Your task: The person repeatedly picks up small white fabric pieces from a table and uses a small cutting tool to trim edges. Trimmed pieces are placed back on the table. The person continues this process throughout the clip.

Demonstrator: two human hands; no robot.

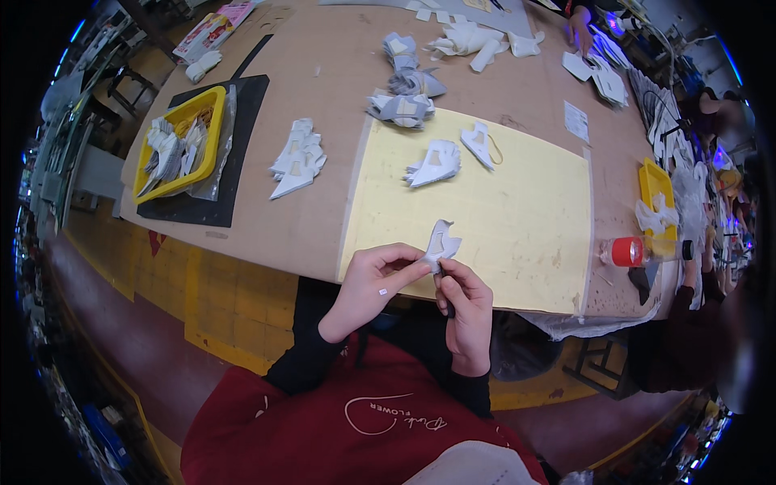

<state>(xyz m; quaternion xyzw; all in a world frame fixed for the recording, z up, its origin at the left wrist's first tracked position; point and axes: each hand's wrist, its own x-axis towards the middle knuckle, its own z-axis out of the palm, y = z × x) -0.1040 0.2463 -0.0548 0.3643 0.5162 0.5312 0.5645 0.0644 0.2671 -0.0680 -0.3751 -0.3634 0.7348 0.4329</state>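
Over the near edge of a yellow sheet (517,234), my left hand (368,287) pinches a small grey-white cut piece (440,242) with a cut-out in its middle. The piece stands up from the fingertips, its upper end curled. My right hand (469,315) is closed on a slim dark tool (447,305), whose tip meets the lower end of the piece; its kind is hidden by the fingers. Farther off on the sheet lie a stack of similar white pieces (434,164) and a single piece (478,145) beside a tan rubber band (496,150).
Left of the sheet is another pile of pieces (298,158). A yellow basket (217,129) stands on a black mat (242,162). Grey bundles (402,111) lie beyond. At right are a red-banded clear bottle (626,251) and a yellow tray (651,182). Other people sit along the right side.
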